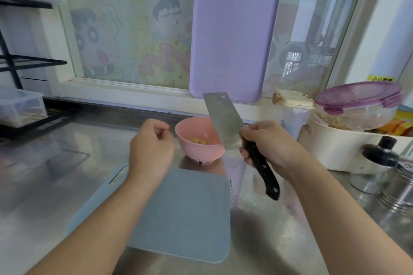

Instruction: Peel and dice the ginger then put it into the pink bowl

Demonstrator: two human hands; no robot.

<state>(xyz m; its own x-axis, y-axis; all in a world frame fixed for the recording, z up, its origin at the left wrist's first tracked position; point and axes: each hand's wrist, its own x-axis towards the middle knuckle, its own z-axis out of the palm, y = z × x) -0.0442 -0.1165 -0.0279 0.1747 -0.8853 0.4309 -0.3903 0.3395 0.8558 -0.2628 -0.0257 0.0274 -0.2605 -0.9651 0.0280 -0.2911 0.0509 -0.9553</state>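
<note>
A stainless-steel counter (55, 185) filled the lower part of the view, and a window with a faded cartoon film (134, 35) ran behind it. A purple cutting board (234, 38) was propped upright against the window ledge. A blue-grey cutting board (190, 219) lay flat on the counter, its surface bare, with the left forearm crossing over its near left corner. At the right edge, a cream tub (335, 147) was seen holding a clear round container with a purple clip lid (357, 100). A black wire rack (22, 62) and a clear plastic box (20, 105) were placed at the far left. A black-capped glass bottle (380, 158) and a steel shaker (400, 187) stood near the right edge.

A cleaver (223, 118) was held by the right hand (268, 145), whose fingers were wrapped around the black riveted handle; the blade was raised, tilted up and away, and overlapped the right rim of the pink bowl (196, 152) in the view. The bowl stood on the counter just beyond the far edge of the blue-grey board. The left hand (152, 147) was held above the counter just left of the bowl, its fingers curled loosely inward with the tips nearly together; whether anything was pinched between them could not be told. The diced ginger (199, 140) lay as small yellow bits at the bottom of the bowl.
</note>
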